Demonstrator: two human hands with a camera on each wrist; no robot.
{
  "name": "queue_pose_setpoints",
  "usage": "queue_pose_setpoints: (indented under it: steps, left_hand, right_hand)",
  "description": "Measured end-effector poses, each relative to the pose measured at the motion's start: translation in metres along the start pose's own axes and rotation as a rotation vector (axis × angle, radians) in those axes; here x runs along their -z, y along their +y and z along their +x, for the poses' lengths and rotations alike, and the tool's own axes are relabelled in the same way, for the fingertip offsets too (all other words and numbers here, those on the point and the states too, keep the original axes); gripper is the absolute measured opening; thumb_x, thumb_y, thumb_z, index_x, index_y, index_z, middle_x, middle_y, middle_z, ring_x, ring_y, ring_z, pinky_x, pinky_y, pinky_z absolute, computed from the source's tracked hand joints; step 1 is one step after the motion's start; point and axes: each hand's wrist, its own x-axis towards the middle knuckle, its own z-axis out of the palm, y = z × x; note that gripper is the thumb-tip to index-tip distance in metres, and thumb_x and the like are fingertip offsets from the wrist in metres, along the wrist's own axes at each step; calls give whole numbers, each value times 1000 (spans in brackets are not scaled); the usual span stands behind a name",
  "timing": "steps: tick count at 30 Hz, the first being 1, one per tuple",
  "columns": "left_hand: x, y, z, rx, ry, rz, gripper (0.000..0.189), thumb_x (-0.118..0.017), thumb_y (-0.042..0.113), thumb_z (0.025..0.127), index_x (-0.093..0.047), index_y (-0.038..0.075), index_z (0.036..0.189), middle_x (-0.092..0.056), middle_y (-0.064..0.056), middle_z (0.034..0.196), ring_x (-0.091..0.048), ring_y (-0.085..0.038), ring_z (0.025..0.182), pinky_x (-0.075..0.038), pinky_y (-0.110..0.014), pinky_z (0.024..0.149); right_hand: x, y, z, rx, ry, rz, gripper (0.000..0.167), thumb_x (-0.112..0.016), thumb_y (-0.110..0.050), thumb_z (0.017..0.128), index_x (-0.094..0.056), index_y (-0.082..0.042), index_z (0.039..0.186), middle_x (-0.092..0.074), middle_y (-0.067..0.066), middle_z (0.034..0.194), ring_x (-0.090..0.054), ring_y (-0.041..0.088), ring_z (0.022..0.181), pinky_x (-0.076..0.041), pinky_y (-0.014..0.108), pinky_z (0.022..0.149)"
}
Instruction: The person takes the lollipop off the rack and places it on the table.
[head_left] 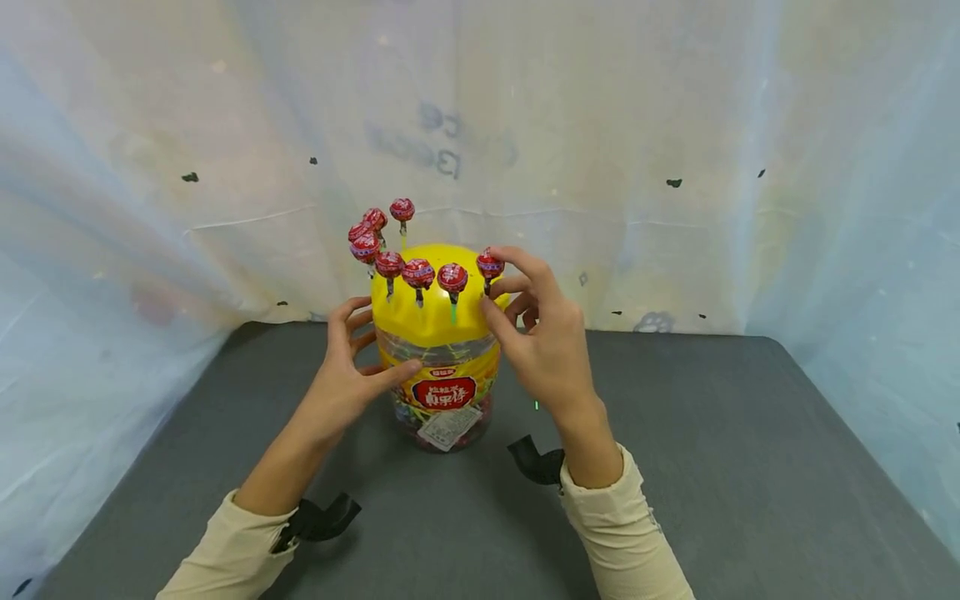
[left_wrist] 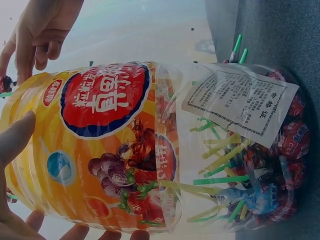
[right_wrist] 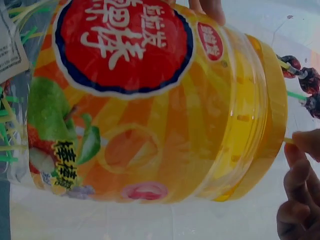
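A large clear candy jar (head_left: 442,393) with a yellow fruit label stands upright on the table. Its yellow lid (head_left: 408,321) carries several red-wrapped lollipops (head_left: 418,273) standing by their sticks along the rim. The left hand (head_left: 347,387) holds the jar's left side, thumb in front and fingers round behind. At the lid's right edge, the right hand (head_left: 553,342) pinches one lollipop (head_left: 491,265) by its stick, whose end meets the lid in the right wrist view. More lollipops (left_wrist: 292,140) with green and yellow sticks lie inside the jar.
The grey table (head_left: 675,433) ends at a pale hanging sheet (head_left: 600,125) behind it. Black straps (head_left: 326,517) stick out from both wrists, close to the tabletop. A printed white slip (left_wrist: 242,105) is on the jar's lower front.
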Motion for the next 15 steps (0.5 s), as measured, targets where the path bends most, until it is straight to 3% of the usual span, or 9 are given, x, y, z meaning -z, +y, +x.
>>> queue_pose_setpoints:
  steps: [10,15]
  left_hand:
    - [4,-2,-3,4,11,6,95,-75,27,90,-3,31,152,-12,-6,160,-22,-33,146,-36,-61,112]
    - [1,-1,1,-7,1,2,94,-75,29,89,-4,33,151,-12,-5,161,-23,-32,146,-37,-61,111]
  right_hand:
    - [-1,-4,-1,15,77,78,49,-70,-11,92,-50,-15,137,-71,7,96,-50,8,55,-36,24,47]
    - [12,-1,-3,-24,8,74,53,-73,-12,91,-50,-17,138,-73,6,95,-49,6,48,-42,24,47]
